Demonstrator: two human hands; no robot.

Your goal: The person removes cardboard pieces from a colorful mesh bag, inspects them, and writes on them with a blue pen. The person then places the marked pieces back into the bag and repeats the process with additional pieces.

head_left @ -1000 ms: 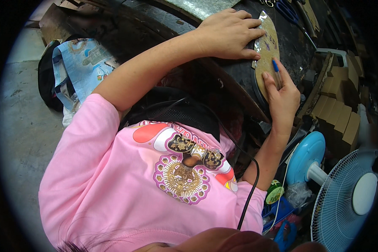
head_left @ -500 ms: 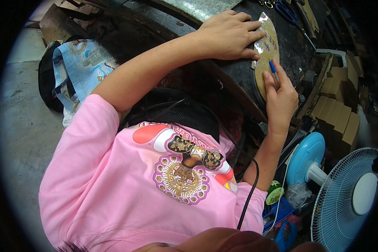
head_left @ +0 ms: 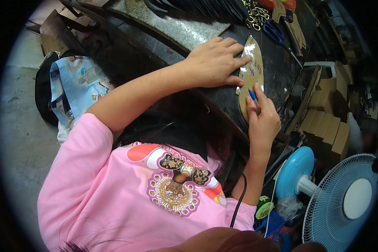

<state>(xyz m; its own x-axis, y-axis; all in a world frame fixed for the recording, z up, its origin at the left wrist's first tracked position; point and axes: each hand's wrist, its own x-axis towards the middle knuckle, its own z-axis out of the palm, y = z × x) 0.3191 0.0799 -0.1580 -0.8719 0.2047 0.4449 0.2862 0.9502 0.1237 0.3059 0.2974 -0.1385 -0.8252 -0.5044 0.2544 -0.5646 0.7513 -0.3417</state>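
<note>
A tan, curved template (head_left: 252, 69) with shiny clear tape and purple marks lies on the dark table. My left hand (head_left: 218, 63) rests over its left edge, fingers spread and flat, fingertips on the surface. A blue-tipped pen (head_left: 252, 95) is pinched between the thumb and fingers of my right hand (head_left: 264, 119), at the template's near end. Part of the pen is hidden behind my fingers. Along the template's lower left edge shows a dark curved piece (head_left: 242, 112), partly covered by the template.
Blue-handled scissors (head_left: 274, 32) and a metal chain (head_left: 256, 16) lie beyond the template. A grey slab (head_left: 185, 26) with black strips stands at the far left of the table. Cardboard boxes (head_left: 323, 130) and a fan (head_left: 340, 201) are on the right; a blue bag (head_left: 80, 77) is left.
The view has shifted, showing more of the table's far side, with the chain and black strips now visible. Both hands keep about the same places on the template.
</note>
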